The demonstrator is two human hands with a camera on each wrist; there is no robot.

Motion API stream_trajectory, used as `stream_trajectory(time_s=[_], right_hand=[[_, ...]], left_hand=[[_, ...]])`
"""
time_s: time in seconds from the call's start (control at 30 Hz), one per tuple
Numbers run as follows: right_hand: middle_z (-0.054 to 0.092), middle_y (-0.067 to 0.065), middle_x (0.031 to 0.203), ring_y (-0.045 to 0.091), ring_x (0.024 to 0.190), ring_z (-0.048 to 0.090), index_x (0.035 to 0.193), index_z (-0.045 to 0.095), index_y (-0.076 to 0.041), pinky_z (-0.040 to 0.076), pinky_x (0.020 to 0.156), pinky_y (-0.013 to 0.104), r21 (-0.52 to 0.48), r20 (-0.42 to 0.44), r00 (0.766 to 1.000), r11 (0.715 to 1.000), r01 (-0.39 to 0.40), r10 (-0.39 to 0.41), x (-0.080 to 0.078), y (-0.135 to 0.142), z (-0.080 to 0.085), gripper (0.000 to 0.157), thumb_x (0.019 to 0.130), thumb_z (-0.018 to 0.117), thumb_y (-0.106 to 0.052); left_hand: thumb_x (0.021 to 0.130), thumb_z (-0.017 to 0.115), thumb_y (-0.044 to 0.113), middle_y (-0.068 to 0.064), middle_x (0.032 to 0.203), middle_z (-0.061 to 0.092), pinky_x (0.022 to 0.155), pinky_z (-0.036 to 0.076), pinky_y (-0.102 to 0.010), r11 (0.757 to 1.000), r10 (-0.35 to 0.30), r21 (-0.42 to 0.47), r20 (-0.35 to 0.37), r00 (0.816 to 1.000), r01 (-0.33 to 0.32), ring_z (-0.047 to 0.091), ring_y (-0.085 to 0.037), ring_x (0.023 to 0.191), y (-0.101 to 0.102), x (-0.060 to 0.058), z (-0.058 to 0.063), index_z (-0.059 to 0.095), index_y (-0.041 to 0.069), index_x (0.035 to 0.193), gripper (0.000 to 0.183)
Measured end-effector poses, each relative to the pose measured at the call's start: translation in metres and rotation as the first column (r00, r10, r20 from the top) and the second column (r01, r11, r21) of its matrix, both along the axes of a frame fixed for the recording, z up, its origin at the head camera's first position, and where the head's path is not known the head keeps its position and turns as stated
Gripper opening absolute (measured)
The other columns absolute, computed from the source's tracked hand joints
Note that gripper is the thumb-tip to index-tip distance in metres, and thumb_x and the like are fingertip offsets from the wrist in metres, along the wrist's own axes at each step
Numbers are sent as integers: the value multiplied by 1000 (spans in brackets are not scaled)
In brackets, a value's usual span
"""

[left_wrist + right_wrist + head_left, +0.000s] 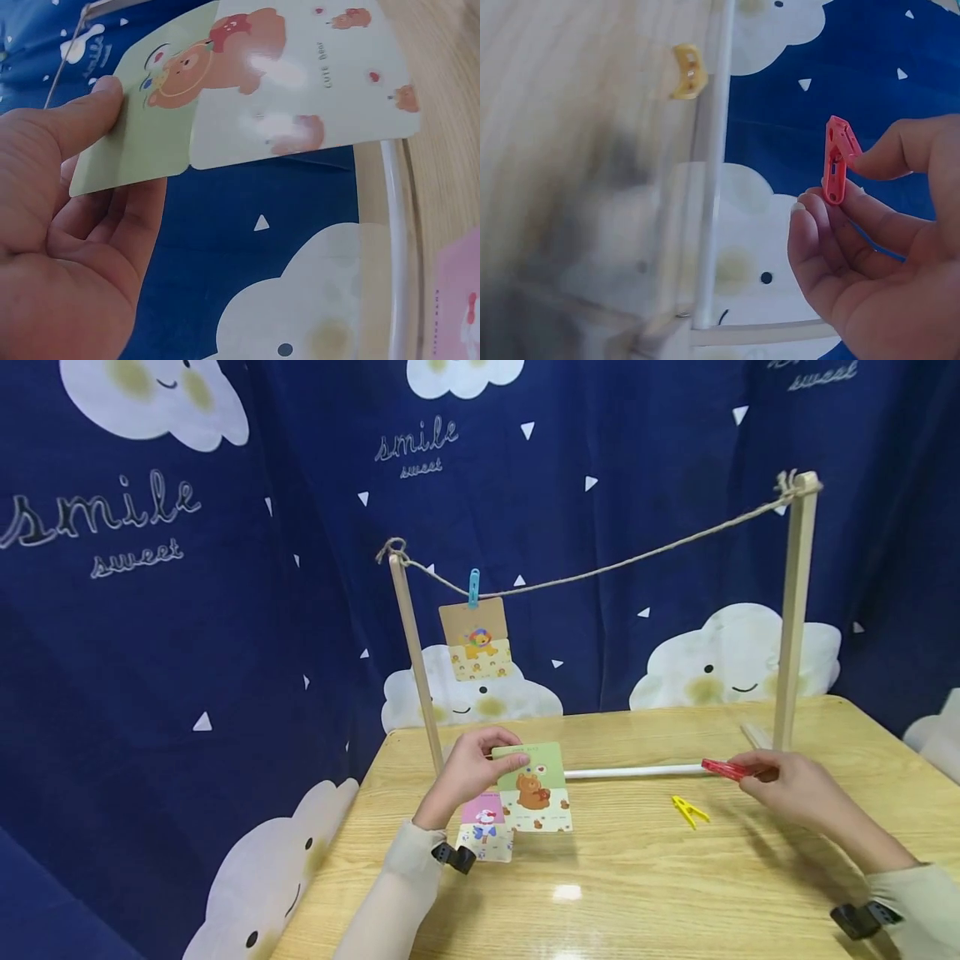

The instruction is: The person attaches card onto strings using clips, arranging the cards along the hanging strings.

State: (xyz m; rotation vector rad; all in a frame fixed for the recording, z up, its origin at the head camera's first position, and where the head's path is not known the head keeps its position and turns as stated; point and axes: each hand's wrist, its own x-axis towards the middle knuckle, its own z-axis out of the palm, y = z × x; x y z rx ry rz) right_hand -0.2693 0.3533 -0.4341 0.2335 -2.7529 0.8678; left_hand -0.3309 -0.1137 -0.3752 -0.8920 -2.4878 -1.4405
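Note:
My left hand (474, 767) pinches the green-topped edge of a bear card (534, 793), thumb on its printed face and fingers behind. In the left wrist view the bear card (247, 82) tilts above the table. Below and partly behind it lies a pink card (485, 831) with a white animal on it. My right hand (795, 781) pinches a red clothespin (723, 768) between thumb and fingertips, over the right side of the table. The right wrist view shows the red clothespin (838, 159) side-on. A yellow clothespin (690, 811) lies on the table to the left of that hand.
A twine line (637, 558) sags between two wooden posts, the left one (417, 668) and the right one (795, 618). A blue clothespin (474, 587) holds a lion card (478, 643) on it. A white rod (637, 772) spans the wooden table (637, 893) between the posts.

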Motion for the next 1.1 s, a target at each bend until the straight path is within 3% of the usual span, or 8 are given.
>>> stream_trajectory(time_s=[0.1,0.57,0.8,1.1], right_hand=[[73,6,97,15,82,62,120,72,-2,45,62,27,3,-12,1000,1000,-13,13,1,-4,10,30,95,72,-20],[74,7,101,19,85,67,118,73,-5,49,60,26,26,-104,994,999,-26,29,-2,-21,65,29,95,71,-22],[74,10,102,27,89,68,116,74,-6,49,65,28,42,-163,987,999,-6,12,-3,-31,98,27,96,67,-21],[73,9,101,24,85,64,115,75,-11,46,62,28,22,-190,982,999,27,-22,-5,-41,141,24,96,64,-21]], left_hand=[[90,83,29,4,98,75,58,42,-25,1000,10,18,4,1000,-10,52,-11,66,1,-2,3,77,20,99,14],[87,86,30,2,100,74,59,43,-24,993,72,95,-3,997,-72,57,-14,71,9,-9,17,78,16,96,18],[88,85,31,5,94,73,57,40,-25,993,70,100,-29,997,-67,48,-12,63,14,-10,23,79,19,96,16],[88,85,31,1,86,70,58,38,-26,991,57,124,-66,996,-49,45,-15,61,24,-15,34,79,19,96,16]])
